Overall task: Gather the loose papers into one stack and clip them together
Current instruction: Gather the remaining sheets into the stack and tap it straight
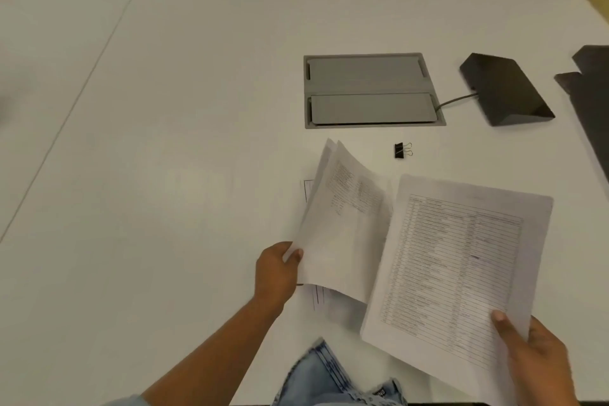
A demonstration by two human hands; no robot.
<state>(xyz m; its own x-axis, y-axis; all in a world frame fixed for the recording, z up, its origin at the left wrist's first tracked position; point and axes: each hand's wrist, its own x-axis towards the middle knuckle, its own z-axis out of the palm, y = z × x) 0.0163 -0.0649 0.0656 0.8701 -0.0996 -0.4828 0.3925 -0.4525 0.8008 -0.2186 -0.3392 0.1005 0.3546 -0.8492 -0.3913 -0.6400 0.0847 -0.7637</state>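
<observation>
My left hand grips the lower left corner of a few printed sheets, lifted and curling above the table. My right hand holds a printed table sheet by its lower right corner, tilted beside the left bundle and overlapping its right edge. Another printed sheet lies flat on the white table under the lifted ones, mostly hidden. A black binder clip rests on the table just beyond the papers, apart from both hands.
A grey cable hatch is set into the table behind the clip. A black wedge-shaped device with a cable sits to its right. Dark objects lie at the right edge. The table's near edge is at my jeans.
</observation>
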